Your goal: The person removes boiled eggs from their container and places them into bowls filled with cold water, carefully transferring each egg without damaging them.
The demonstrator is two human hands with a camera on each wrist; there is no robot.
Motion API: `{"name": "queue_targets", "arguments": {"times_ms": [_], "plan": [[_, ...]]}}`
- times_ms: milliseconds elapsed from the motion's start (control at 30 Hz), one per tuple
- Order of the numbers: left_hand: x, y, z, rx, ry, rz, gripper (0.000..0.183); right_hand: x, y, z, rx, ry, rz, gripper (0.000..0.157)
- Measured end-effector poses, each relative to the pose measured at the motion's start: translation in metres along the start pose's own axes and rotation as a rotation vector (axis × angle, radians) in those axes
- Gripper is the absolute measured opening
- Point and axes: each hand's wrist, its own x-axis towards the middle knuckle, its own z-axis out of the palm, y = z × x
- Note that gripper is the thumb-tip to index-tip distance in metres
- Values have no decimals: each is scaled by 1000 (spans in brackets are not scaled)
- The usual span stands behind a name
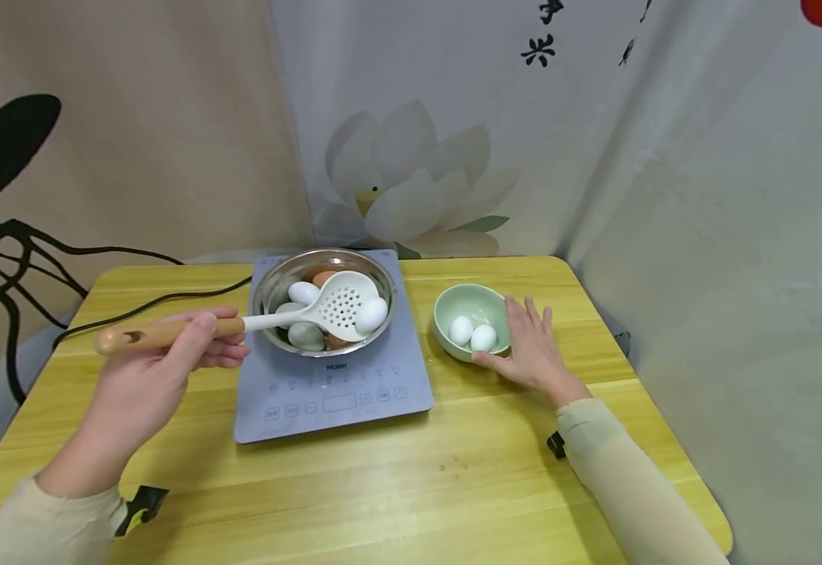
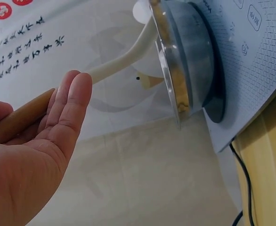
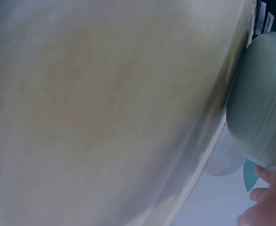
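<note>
My left hand (image 1: 164,369) grips the wooden handle of a white slotted spoon (image 1: 340,306). One white egg (image 1: 372,315) lies on the spoon's bowl, above a steel pot (image 1: 326,353). Under the spoon the pot holds several white and brown eggs, partly hidden. In the left wrist view the spoon's white neck (image 2: 114,66) rises over the pot rim. My right hand (image 1: 534,353) rests against the right side of a green bowl (image 1: 453,302), its fingers extended. Two white eggs (image 1: 471,334) lie inside that bowl. The right wrist view shows the bowl's outside and some fingertips (image 3: 265,193).
The pot stands on a pale blue induction cooktop (image 1: 333,408). A black cable (image 1: 157,300) crosses the back left of the wooden table (image 1: 354,494). A printed curtain (image 1: 418,118) hangs behind and beside the table. A few small drops lie in front of the bowl.
</note>
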Motion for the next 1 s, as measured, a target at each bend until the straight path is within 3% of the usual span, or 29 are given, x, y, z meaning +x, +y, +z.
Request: {"name": "queue_targets", "arguments": {"times_ms": [267,500,667,867,933,1000], "plan": [[-6,-2,-3,-1,12,-6,39,5,0,-1,-16,-52,32,134],[-11,-5,-8,-1,20,-21,40,8,-5,0,-7,-33,14,132],[-3,-6,-3,-25,-15,-52,42,-2,0,-3,55,-44,55,132],[7,-6,1,-50,-18,-18,39,-7,3,-5,79,-60,70,131],[7,-7,0,-61,-8,-39,41,-6,1,-4,100,-63,64,132],[6,-11,-2,-102,-1,-104,45,-4,-1,-2,136,-72,63,133]]}}
